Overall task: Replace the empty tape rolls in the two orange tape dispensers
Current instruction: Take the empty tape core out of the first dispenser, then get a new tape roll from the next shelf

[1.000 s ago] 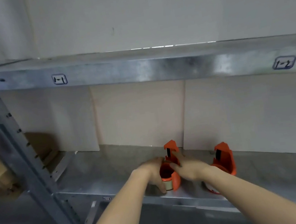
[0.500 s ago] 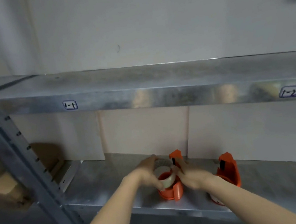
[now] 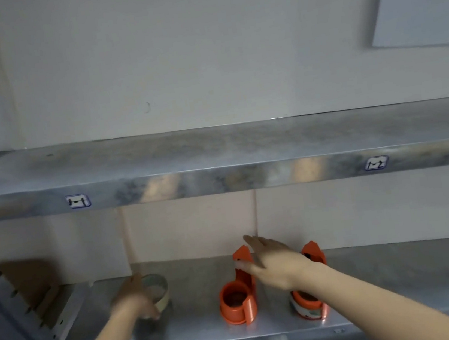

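While the spent roll [image 3: 156, 291] sits low on the shelf [image 3: 199, 335], well left of the two orange dispensers, the job is to let go of it cleanly and park it out of the work zone. Left hand [image 3: 133, 303] is wrapped round the roll's near side, fingers closed on its rim; roll looks to be at or just above the shelf, contact blurred, cannot tell which. Near dispenser [image 3: 238, 296] stands upright with its orange hub bare, no roll on it, so it reads as ready for a fresh one. Far dispenser [image 3: 310, 298] stands just right of it and has a roll or core on its hub; can't tell if spent. Right hand [image 3: 276, 265] hovers between the two, fingers spread flat, thumb near the near dispenser's upright blade arm, gripping nothing. Doing it well, my read: lay the roll flat so it can't wheel off the shelf lip, push it back toward the cardboard liner [image 3: 190, 225], not near the front edge. Steady the near dispenser with the right hand by its body, clear of the cutter end. No fresh roll in view, so one has to be fetched from elsewhere. Upper shelf [image 3: 215, 154] is empty as far as visible. Roughly a quarter through, judging by one bare hub.
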Demonstrator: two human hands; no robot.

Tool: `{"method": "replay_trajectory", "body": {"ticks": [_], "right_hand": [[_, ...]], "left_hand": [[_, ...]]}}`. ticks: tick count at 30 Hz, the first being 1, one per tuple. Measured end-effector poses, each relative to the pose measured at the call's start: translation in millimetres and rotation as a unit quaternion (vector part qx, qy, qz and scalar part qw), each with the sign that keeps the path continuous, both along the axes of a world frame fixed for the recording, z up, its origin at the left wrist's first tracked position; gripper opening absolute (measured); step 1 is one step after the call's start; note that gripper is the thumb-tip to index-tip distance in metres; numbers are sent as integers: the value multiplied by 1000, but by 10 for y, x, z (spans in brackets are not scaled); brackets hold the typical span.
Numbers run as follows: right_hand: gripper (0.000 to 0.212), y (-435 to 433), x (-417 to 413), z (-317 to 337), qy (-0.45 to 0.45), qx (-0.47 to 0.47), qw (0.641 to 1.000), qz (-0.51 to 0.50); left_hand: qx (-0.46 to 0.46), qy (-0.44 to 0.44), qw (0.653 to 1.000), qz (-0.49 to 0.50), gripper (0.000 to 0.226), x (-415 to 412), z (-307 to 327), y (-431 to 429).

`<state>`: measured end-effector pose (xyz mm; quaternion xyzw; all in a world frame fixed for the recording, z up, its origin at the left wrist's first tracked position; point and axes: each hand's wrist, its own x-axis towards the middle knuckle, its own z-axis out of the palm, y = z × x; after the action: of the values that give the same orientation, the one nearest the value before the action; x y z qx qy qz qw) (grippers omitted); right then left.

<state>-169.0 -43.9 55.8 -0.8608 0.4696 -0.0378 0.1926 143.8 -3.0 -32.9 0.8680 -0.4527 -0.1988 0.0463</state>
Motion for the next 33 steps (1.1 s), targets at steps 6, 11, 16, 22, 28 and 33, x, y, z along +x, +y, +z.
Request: {"method": "replay_trajectory", "body": {"ticks": [6,11,16,22,28,33], "right_hand": [[73,99,-80,84,1,2,1000,-24],[78,133,-172,108,-19,6,999,-43],[84,152,-462,253,-19,-13,996,-86],[83,248,-1579,427,0,-57,982,-181],[84,602,-3444,661,-9,-79,952,-296],[80,937,-5115,877,8,-107,919,-379]], "left_hand": [[46,34,998,-18,137,41,-210,-26],[-90,40,993,-60,119,-401,283,-192],[-134,41,973,-186,88,-1449,786,-506],[-113,51,927,-354,79,-3066,1261,-682],[-131,28,872,-472,79,-4930,1495,-697],[-142,47,837,-526,73,-6654,1648,-624]]}}
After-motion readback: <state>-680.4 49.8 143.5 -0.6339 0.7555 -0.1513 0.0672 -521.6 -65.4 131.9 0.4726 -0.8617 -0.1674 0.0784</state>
